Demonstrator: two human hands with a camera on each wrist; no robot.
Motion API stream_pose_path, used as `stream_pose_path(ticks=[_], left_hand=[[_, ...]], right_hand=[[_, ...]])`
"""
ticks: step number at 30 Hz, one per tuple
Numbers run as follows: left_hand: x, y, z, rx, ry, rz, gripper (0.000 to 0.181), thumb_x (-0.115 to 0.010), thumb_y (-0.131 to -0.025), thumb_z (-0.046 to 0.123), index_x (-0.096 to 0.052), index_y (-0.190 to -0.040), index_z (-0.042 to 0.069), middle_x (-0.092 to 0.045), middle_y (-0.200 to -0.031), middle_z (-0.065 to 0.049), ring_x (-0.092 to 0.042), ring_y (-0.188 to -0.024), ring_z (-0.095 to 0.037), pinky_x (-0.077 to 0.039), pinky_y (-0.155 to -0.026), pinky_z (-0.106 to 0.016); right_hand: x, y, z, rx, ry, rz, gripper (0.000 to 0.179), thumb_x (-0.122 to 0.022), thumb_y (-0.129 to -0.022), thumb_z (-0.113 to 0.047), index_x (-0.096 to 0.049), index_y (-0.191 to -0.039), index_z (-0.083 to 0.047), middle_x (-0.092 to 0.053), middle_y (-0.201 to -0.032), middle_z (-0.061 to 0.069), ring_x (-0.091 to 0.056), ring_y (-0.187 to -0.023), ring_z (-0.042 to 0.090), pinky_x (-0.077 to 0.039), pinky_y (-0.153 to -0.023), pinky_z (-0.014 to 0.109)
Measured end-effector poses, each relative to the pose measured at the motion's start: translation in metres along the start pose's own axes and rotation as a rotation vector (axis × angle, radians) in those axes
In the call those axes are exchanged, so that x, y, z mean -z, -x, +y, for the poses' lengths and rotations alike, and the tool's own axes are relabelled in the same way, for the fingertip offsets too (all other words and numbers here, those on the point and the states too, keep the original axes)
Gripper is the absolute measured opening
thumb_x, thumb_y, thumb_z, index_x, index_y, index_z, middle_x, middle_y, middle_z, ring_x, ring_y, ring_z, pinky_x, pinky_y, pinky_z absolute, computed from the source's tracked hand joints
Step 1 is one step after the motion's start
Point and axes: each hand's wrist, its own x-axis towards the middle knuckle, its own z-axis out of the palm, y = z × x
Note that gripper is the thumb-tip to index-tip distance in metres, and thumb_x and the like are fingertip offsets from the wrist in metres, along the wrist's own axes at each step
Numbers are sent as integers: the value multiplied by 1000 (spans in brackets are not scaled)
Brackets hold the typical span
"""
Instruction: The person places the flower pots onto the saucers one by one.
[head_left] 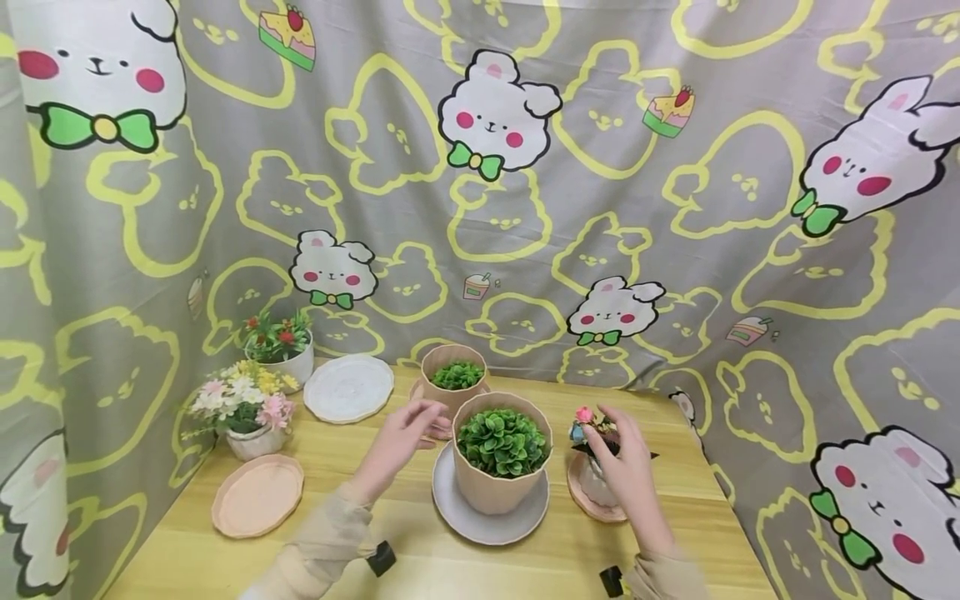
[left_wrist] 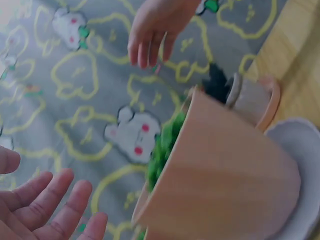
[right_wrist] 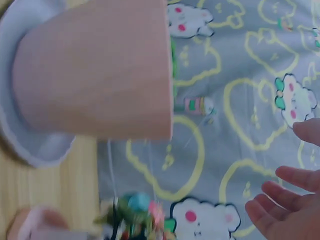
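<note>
A large peach flowerpot (head_left: 491,493) with leafy green foliage (head_left: 502,442) stands upright on a grey scalloped plate (head_left: 487,533) between my two hands. My left hand (head_left: 401,437) hovers just left of its rim, fingers loosely spread and holding nothing, as the left wrist view also shows. To the right, my right hand (head_left: 626,458) overlaps a small white pot (head_left: 595,485) of pink and blue flowers in the head view. In the right wrist view that hand (right_wrist: 287,205) is raised apart from the flowers, its fingers relaxed and bare. The small pot sits on a pink saucer (head_left: 581,500).
Behind the large pot stands a smaller peach pot (head_left: 452,392) with greenery. At left are a pot of pale flowers (head_left: 243,404), a red-flowered pot (head_left: 288,362), a white plate (head_left: 348,389) and a pink plate (head_left: 258,496). A patterned curtain (head_left: 517,275) encloses the wooden table (head_left: 397,508).
</note>
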Motion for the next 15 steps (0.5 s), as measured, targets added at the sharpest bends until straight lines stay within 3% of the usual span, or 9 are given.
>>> stream_pose_path(ticks=[3, 9, 15], left_hand=[[17, 7, -8, 27, 14, 80, 40, -52, -100, 34, -61, -118, 0, -71, -103, -16, -70, -92, -26, -59, -80, -36], [55, 25, -29, 90, -1, 202, 41, -52, -101, 33, -58, -123, -1, -71, -105, -14, -69, -88, -15, -59, -82, -37], [95, 41, -48, 146, -1, 280, 43, -52, -101, 30, -51, -131, -2, -71, -99, 4, -67, -86, -4, -59, -80, -28]], right_hand=[[-10, 0, -11, 22, -27, 26, 40, -64, -94, -17, -57, -131, -4, -59, -127, 17, -64, -101, 27, -54, -85, 19], [-31, -1, -35, 76, -137, 31, 35, -63, -95, -19, -60, -129, -12, -64, -123, 10, -61, -107, 22, -54, -89, 37], [-51, -3, -59, 187, -264, 23, 32, -64, -93, -10, -62, -125, -7, -68, -114, 13, -65, -98, 24, -56, -83, 29]])
